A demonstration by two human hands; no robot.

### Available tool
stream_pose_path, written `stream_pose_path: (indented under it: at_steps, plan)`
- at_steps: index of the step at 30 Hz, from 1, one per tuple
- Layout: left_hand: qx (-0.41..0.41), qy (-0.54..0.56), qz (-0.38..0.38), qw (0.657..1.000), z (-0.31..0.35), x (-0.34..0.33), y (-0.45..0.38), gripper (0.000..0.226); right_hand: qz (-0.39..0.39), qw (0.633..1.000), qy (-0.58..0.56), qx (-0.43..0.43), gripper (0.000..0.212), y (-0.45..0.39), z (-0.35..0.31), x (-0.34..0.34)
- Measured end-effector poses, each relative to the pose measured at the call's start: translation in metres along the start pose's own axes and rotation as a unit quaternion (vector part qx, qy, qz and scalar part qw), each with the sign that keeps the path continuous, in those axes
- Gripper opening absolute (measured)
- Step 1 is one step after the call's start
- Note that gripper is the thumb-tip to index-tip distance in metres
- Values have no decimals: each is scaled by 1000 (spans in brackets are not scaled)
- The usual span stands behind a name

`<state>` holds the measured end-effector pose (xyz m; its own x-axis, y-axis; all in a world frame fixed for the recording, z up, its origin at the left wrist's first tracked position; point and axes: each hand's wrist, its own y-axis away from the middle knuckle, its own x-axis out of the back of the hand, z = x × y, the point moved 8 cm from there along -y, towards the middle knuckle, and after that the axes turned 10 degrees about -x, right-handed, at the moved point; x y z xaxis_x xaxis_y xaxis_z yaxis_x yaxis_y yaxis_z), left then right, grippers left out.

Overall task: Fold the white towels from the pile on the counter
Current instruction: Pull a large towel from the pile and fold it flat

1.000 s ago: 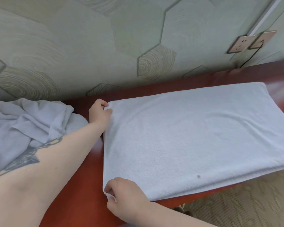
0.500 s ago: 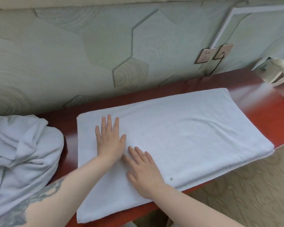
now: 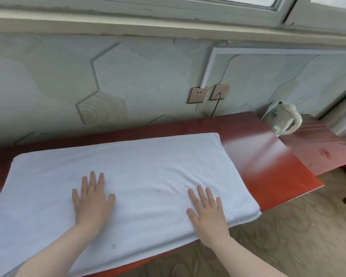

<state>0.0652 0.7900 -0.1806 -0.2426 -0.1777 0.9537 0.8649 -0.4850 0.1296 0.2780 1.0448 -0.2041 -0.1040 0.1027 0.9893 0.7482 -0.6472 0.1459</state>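
A white towel, folded into a long rectangle, lies flat along the red-brown counter. Its near edge hangs a little over the counter's front. My left hand presses flat on the towel left of its middle, fingers straight and spread. My right hand presses flat near the towel's right end, fingers straight as well. A small dark speck shows on the towel near its front edge. The pile of unfolded towels is out of view.
A white electric kettle stands at the counter's far right, by a lower red side table. Two wall sockets with a black cord sit above the counter. Patterned floor lies to the right and in front.
Both hands let go of the towel's left corners and now lie flat on it. The right hand has slid away to the right end. The view has shifted right, so the pile is gone.
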Motion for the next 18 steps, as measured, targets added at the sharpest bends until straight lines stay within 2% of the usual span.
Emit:
stream_pose_path:
  at_steps: [3, 5, 6, 8, 10, 12, 14, 16, 18]
  plan:
    - [-49, 14, -20, 999, 79, -31, 21, 66, 13, 995, -12, -99, 67, -3, 64, 0]
    - [-23, 9, -36, 999, 89, -51, 36, 67, 32, 985, -35, -167, 80, -7, 98, 14]
    - [-10, 1, -32, 999, 87, -56, 40, 67, 50, 984, -46, -166, 83, -16, 101, 25]
    - [-1, 2, -24, 1000, 85, -58, 43, 66, 33, 992, -74, -97, 83, -42, 75, 37]
    - [2, 6, -24, 1000, 85, -58, 43, 68, -8, 995, -99, 22, 82, -62, 23, 43]
    - [4, -1, -19, 1000, 88, -55, 42, 78, -51, 989, -78, 117, 82, -67, -18, 33]
    - [8, -13, -17, 1000, 86, -55, 42, 82, -72, 984, -50, 156, 81, -71, -24, 19]
    - [7, -20, -9, 1000, 83, -56, 39, 82, -51, 992, -43, 106, 79, -90, 10, 13]
    - [5, -31, -14, 999, 81, -61, 35, 82, -20, 999, -36, -29, 77, -112, 73, 15]
